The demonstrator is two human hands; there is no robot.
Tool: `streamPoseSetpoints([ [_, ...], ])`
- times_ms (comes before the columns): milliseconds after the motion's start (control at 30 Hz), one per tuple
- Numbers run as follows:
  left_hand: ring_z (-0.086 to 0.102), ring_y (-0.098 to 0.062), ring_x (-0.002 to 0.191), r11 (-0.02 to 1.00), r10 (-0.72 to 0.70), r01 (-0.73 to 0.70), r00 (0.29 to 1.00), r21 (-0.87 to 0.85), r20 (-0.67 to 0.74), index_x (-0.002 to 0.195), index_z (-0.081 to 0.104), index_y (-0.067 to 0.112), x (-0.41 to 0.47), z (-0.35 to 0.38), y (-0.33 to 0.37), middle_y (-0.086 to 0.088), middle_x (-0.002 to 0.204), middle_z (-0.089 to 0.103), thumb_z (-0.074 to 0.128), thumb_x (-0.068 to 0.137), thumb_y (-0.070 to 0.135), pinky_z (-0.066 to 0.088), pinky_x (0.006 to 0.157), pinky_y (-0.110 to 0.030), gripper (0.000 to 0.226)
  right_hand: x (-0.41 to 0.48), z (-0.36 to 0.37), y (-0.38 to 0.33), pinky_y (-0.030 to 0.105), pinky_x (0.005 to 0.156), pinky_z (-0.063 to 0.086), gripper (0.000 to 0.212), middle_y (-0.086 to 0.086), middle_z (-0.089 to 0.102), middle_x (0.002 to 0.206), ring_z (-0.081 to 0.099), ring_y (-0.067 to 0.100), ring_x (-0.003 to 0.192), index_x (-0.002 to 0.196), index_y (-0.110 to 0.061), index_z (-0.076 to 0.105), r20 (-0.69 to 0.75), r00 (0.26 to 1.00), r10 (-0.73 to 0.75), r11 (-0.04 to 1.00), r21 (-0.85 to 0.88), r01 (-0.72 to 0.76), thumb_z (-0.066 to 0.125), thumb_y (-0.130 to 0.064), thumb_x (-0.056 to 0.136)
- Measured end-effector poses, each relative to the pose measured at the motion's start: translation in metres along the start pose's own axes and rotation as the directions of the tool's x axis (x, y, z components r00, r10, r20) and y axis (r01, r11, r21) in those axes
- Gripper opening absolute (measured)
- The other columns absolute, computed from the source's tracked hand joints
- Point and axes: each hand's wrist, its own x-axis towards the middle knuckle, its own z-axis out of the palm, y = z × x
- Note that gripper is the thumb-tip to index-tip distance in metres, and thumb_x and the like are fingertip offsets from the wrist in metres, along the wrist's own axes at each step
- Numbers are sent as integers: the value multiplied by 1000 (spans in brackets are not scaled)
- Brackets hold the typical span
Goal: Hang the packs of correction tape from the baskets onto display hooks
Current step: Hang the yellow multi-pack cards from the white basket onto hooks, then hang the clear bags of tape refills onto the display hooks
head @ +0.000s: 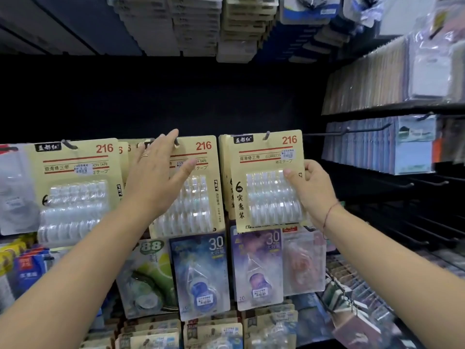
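Three rows of yellow "216" correction tape packs hang on black hooks. My right hand (310, 191) grips the right edge of the front right pack (266, 180), thumb on its clear blister; the pack's hole sits on the right hook (266, 135). My left hand (156, 175) lies flat with straight fingers against the middle pack (198, 195), fingertips up by the middle hook (176, 142). The left pack (75, 187) hangs untouched on its own hook (69, 144).
Below hang blue, purple and green single tape packs (201, 273). Several bare black hooks (327, 134) stick out at the right, beside rows of packed cards (377, 81). More goods hang overhead. No basket shows.
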Motion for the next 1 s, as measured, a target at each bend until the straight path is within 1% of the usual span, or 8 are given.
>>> streamPoseSetpoints([
  [167,28,-23,147,1000,19,-18,998,6,-57,155,24,14,0,7,-2,-5,155,39,39,98,53,10,124,-43,71,2,6,14,44,85,55,20,0,67,102,64,20,95,107,-18,56,-28,998,-57,991,-121,53,62,-31,93],
  [433,25,-27,148,974,22,-76,968,-212,-249,153,26,-1,-91,46,35,-15,158,30,40,104,46,17,122,-43,69,-88,-45,66,20,90,44,46,7,50,116,52,16,105,122,-19,44,-147,957,-250,954,-207,218,69,-33,86],
  [500,36,-27,142,928,84,-134,984,-347,-155,147,37,-3,-172,90,55,-12,151,40,41,105,40,26,119,-41,60,-145,-69,118,20,88,46,37,3,54,114,56,17,105,117,-21,48,-91,992,-89,984,-161,73,70,-28,88],
  [567,41,-21,137,894,89,2,979,-449,182,143,45,6,-262,140,76,-3,145,47,40,102,48,28,115,-33,59,-214,-84,183,19,85,49,30,-3,58,107,58,17,98,111,-18,54,17,973,229,963,-152,-223,71,-22,87],
  [667,45,-14,132,850,-56,394,729,-351,683,139,54,17,-383,207,91,-1,140,56,33,92,68,26,110,-21,72,-317,-101,270,41,99,47,30,-1,60,106,58,18,101,106,-19,58,99,770,630,763,-265,-590,75,-14,82],
  [767,48,-22,133,784,-194,613,386,-93,902,140,52,16,-465,251,75,-4,142,56,39,91,66,29,110,-25,71,-367,-118,319,25,107,33,58,5,50,125,48,21,123,129,-7,51,180,599,780,606,-456,-652,79,-17,79],
  [900,32,-24,145,814,-309,553,154,177,939,152,35,11,-518,276,37,-10,158,36,49,99,49,23,116,-28,67,-372,-131,372,28,115,22,96,5,27,156,26,20,143,151,-12,26,375,383,844,524,-730,-439,81,-37,76],
  [1000,33,-27,143,836,-344,483,90,261,935,154,28,12,-525,291,15,-11,158,32,51,96,53,27,116,-34,74,-362,-131,403,27,117,14,110,6,12,162,13,22,149,154,-12,13,481,246,841,528,-829,-185,82,-39,74],
])
